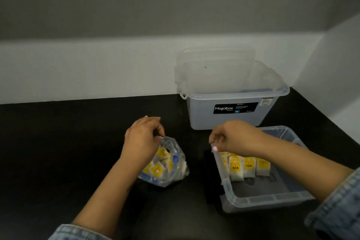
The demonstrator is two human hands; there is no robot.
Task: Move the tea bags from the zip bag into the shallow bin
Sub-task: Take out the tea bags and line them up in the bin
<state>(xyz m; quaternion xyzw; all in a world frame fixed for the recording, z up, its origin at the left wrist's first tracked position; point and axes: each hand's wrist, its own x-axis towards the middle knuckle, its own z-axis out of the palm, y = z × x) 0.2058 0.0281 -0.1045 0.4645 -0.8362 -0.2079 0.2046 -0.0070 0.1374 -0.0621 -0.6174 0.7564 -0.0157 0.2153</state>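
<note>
A clear zip bag (167, 165) holding several yellow-labelled tea bags sits on the black counter, left of centre. My left hand (142, 138) pinches the bag's top edge. To the right lies the shallow clear bin (259, 198), with a row of tea bags (246, 167) marked "TEA" standing along its far left side. My right hand (233, 137) hovers over the bin's far left corner with its fingers curled together. I see nothing between those fingers. The forearm hides part of the bin's far side.
A taller clear "Megabox" storage tub (229, 111) stands behind the shallow bin, its lid (216, 58) leaning against the white wall. The black counter (58, 142) stretches left. A side wall closes off the right.
</note>
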